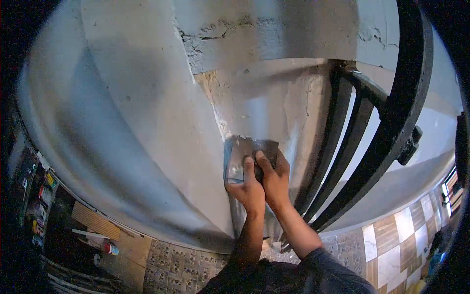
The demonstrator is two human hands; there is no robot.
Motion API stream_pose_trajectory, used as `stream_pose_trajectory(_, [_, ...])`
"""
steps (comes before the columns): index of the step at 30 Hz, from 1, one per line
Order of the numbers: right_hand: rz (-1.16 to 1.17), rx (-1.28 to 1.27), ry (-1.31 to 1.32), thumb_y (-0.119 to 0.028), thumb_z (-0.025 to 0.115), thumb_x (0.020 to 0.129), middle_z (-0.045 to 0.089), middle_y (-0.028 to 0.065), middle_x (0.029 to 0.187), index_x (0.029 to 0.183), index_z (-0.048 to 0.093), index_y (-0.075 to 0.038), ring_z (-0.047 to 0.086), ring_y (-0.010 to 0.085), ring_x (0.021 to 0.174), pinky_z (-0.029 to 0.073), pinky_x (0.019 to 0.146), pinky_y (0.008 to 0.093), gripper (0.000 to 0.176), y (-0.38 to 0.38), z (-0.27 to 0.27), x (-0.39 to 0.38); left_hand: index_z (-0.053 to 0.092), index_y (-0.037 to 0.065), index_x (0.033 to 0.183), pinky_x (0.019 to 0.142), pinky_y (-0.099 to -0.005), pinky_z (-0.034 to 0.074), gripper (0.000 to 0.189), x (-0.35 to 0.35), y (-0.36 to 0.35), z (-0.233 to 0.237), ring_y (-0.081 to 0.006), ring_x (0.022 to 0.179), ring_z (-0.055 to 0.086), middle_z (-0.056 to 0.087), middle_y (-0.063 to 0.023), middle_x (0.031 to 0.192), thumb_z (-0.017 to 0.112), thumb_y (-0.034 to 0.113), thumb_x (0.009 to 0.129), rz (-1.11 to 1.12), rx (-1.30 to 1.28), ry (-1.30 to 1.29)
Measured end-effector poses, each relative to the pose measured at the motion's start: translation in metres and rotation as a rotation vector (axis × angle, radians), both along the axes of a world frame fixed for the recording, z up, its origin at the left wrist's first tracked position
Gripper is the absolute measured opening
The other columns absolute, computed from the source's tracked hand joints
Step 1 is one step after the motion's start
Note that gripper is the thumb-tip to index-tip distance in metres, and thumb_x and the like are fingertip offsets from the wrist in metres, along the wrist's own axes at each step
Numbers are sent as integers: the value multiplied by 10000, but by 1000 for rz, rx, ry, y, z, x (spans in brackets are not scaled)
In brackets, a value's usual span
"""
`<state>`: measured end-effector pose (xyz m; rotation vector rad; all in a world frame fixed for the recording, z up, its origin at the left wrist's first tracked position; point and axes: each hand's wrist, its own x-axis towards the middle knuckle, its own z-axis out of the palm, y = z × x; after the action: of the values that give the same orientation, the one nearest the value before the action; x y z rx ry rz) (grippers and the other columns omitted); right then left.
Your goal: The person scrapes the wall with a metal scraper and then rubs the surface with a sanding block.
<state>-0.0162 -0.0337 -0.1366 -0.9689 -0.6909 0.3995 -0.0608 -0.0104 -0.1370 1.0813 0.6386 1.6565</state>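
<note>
Both hands grip a flat dark rectangular pad (pixel 240 156), which looks like sandpaper around a block. My left hand (pixel 247 193) holds its left part and lower edge, thumb laid on the face. Around the right side is my right hand (pixel 277 182), its thumb pressed close beside the left one. The pad overlaps the edge of the grey wall recess (pixel 264 105) in this view. Above it, bare and chipped plaster (pixel 215 93) runs along the wall's corner edge. My other fingers are hidden behind the pad.
A black metal grille (pixel 387 142) stands close on the right. Rough cracks (pixel 215 34) mark the wall overhead. Below lie patterned tiles (pixel 171 262) and checkered tiles (pixel 391 240). A board (pixel 95 220), a red-and-white container (pixel 111 249) and cluttered shelves (pixel 39 210) are at lower left.
</note>
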Motion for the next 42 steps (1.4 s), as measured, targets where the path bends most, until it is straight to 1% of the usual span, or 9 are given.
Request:
stream_pose_trajectory(5, [-45, 70, 6, -153, 568, 867, 623, 90, 871, 981, 579, 14, 547, 161, 775, 444, 721, 293, 203, 6, -11, -1, 550, -78, 1083, 851, -336, 443, 352, 3, 0, -15, -243, 940, 584, 596, -155, 1080, 660, 93, 796, 40, 15, -6])
stream_pose_trajectory(15, [-77, 54, -106, -176, 564, 871, 626, 89, 857, 969, 576, 21, 548, 158, 760, 445, 706, 288, 220, 5, 1, 4, 563, -101, 1051, 845, -336, 445, 320, 8, -3, -4, -238, 939, 585, 609, -169, 1049, 639, 108, 822, 37, 80, -51])
stream_pose_trajectory(19, [-99, 29, -133, -169, 566, 869, 627, 80, 850, 964, 576, 18, 539, 150, 741, 444, 691, 279, 210, 7, 5, 4, 558, -106, 1062, 841, -336, 444, 336, 7, -2, 3, -245, 935, 587, 608, -173, 1052, 635, 119, 824, 74, -25, -21])
stream_pose_trajectory(22, [-83, 79, -47, -156, 569, 866, 629, 82, 849, 966, 577, 18, 544, 151, 738, 446, 685, 279, 200, 3, -8, 1, 557, -104, 1069, 837, -338, 442, 353, 7, -1, -7, -248, 940, 586, 609, -174, 1050, 641, 131, 820, 75, 35, 28])
stream_pose_trajectory(25, [-89, 13, -149, -145, 571, 864, 628, 86, 846, 959, 578, 19, 544, 151, 735, 448, 683, 284, 190, 7, 6, 7, 559, -99, 1070, 841, -339, 438, 357, 5, -1, -1, -249, 953, 580, 605, -172, 1056, 641, 137, 816, 121, 96, 60])
stream_pose_trajectory(31, [-129, 105, -128, -149, 571, 866, 625, 85, 831, 941, 578, 22, 542, 150, 732, 448, 686, 288, 188, 4, -7, 3, 551, -84, 1080, 824, -338, 443, 367, 5, -7, -8, -231, 924, 576, 604, -150, 1037, 653, 149, 815, 86, 13, 38])
stream_pose_trajectory(37, [-59, 59, -143, -165, 565, 875, 619, 69, 835, 967, 571, 19, 535, 135, 746, 448, 688, 286, 206, -1, -4, 4, 549, -79, 1081, 810, -329, 447, 338, 7, -5, -11, -217, 916, 576, 606, -141, 1028, 642, 116, 821, 3, -47, -97])
stream_pose_trajectory(40, [-111, 28, -149, -166, 565, 876, 621, 73, 841, 972, 568, 21, 535, 137, 751, 449, 693, 284, 211, -7, -20, 2, 561, -75, 1050, 800, -321, 451, 321, 3, -10, -27, -211, 905, 578, 609, -137, 1020, 651, 131, 821, 57, 52, 47])
stream_pose_trajectory(42, [-93, 0, -127, -171, 567, 876, 623, 75, 846, 973, 570, 19, 539, 139, 759, 450, 702, 284, 213, -9, -22, 1, 552, -67, 1085, 825, -338, 445, 393, 3, -15, -29, -232, 941, 569, 590, -147, 1073, 676, 178, 802, 67, -61, 69])
